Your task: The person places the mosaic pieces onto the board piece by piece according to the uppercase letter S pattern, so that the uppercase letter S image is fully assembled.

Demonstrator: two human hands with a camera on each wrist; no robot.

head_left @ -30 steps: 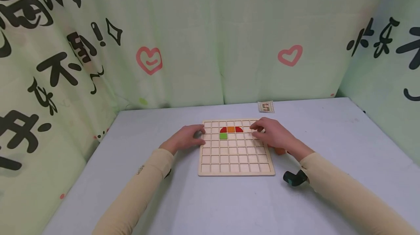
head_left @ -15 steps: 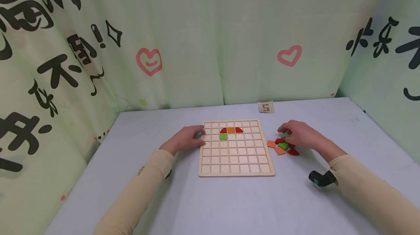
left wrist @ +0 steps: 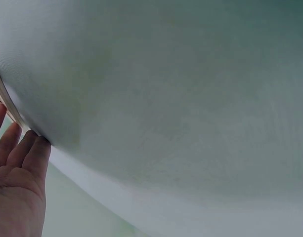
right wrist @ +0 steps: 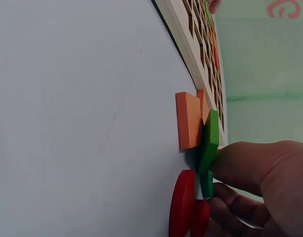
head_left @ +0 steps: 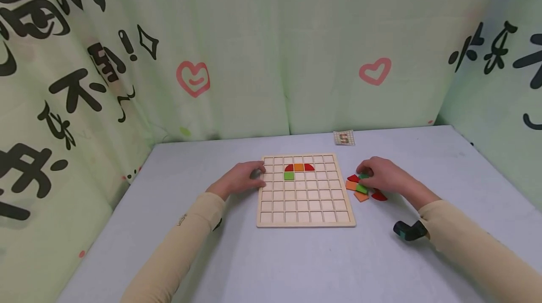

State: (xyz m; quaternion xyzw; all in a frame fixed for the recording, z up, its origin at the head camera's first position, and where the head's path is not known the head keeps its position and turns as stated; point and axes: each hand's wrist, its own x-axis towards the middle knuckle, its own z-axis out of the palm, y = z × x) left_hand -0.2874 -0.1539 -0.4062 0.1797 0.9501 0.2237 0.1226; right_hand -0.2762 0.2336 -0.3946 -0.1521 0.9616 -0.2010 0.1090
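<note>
Touching the left edge of the wooden grid board (head_left: 302,206), the left hand (head_left: 240,178) has its fingers extended and unclenched, as the left wrist view shows. The board lies flat, just right of that hand. In its far rows, rightward from the hand, sit a red curved piece (head_left: 289,168), an orange square (head_left: 298,167) and a second red curved piece (head_left: 309,167); a green square (head_left: 289,176) sits on the near side of the first. A small printed card (head_left: 344,138) lies beyond the right hand (head_left: 387,176) and to its left. Loose pieces (head_left: 361,197), orange, red and green, lie under and left of the right hand, beside the board. Its thumb is at a bright green piece (right wrist: 211,140); whether the fingers grasp anything, I cannot tell.
</note>
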